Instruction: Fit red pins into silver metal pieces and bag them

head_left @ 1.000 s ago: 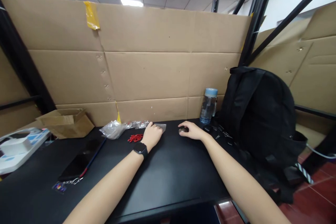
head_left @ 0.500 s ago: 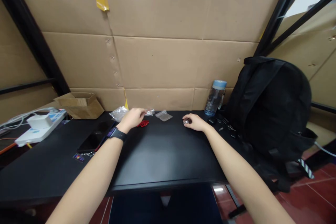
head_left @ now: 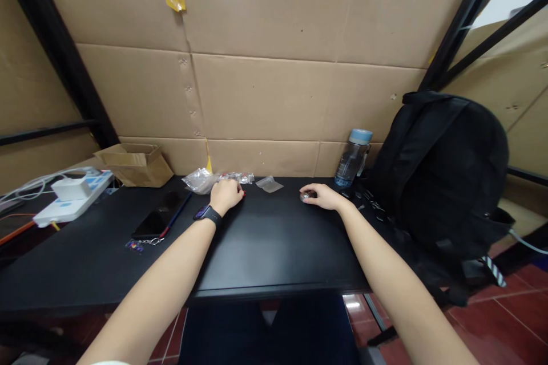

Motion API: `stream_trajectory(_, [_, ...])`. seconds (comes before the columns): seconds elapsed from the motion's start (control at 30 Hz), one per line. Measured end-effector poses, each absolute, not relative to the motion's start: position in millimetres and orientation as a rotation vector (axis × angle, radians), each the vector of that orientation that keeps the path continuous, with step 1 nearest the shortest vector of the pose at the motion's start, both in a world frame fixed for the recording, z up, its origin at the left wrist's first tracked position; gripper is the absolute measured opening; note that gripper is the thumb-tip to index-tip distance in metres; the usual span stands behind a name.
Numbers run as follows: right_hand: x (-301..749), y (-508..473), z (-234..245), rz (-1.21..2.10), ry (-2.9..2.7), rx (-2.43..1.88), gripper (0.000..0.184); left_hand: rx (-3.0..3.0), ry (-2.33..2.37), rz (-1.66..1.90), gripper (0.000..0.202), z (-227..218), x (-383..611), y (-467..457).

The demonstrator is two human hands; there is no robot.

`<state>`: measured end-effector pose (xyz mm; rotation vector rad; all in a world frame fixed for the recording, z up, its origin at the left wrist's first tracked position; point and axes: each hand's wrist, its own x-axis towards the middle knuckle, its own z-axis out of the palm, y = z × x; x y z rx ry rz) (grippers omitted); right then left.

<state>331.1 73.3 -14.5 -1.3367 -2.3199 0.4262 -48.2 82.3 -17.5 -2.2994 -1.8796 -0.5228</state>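
My left hand [head_left: 226,195], with a dark watch [head_left: 207,214] on its wrist, is low over the desk with its fingers curled closed. A bit of a red cord-like thing [head_left: 244,194] shows at its fingertips; the hand covers the remainder. Just behind lie clear plastic bags [head_left: 200,181] with small shiny contents [head_left: 240,178]. Between the hands is a flat, clear zip bag [head_left: 269,184]. Farther right, my right hand [head_left: 322,195] rests on the desk, thumb and fingers closed round a small, round, shiny brownish thing [head_left: 306,195] whose kind I cannot make out.
A water bottle [head_left: 353,158], small metal pieces [head_left: 371,201] and a black backpack [head_left: 445,177] stand or lie at the right. To the left are a phone [head_left: 161,215], a blue-red pen [head_left: 176,217], a keyring charm [head_left: 134,246], a paper bag [head_left: 139,166] and a power strip [head_left: 75,199]. Cardboard [head_left: 265,102] walls the back.
My left hand has come from above the plastic bags down and right onto the red cord-like thing, now mostly covered. My right hand stays on the round thing. The view has shifted slightly.
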Motion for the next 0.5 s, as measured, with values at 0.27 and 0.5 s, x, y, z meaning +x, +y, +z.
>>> stream_trajectory(0.27, [334.7,74.2,-11.1,0.455,-2.298,-1.347,0.036,-2.278,-1.755,-0.604,0.030,-14.5,-43.5,77.1])
stream_trajectory(0.5, [331.4,71.6,-9.2,0.434,-2.258,-1.316,0.036,-2.351,-1.855,-0.586,0.023,-21.0,-44.0,80.2])
